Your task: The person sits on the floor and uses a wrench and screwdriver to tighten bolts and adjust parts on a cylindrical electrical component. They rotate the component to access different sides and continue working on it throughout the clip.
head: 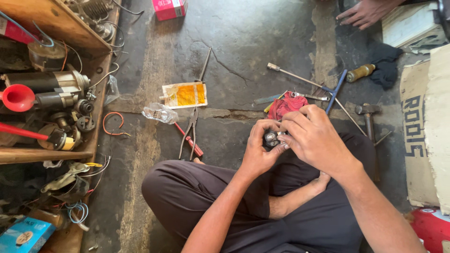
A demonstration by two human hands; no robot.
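I sit cross-legged on a concrete floor. My left hand (259,150) cups a small grey metal part (271,137) from below. My right hand (313,136) lies over the part from the right, its fingertips pressed on the top of it. Most of the part is hidden between my fingers. Just beyond my hands lies a red rag (284,106) on the floor.
Pliers (189,131), a red-handled screwdriver (190,140), a yellow packet (184,94), a cross wrench (323,89) and a hammer (368,118) lie on the floor. A wooden shelf (47,154) of motor parts stands at left. Another person's hand (363,13) rests top right, cardboard (424,136) at right.
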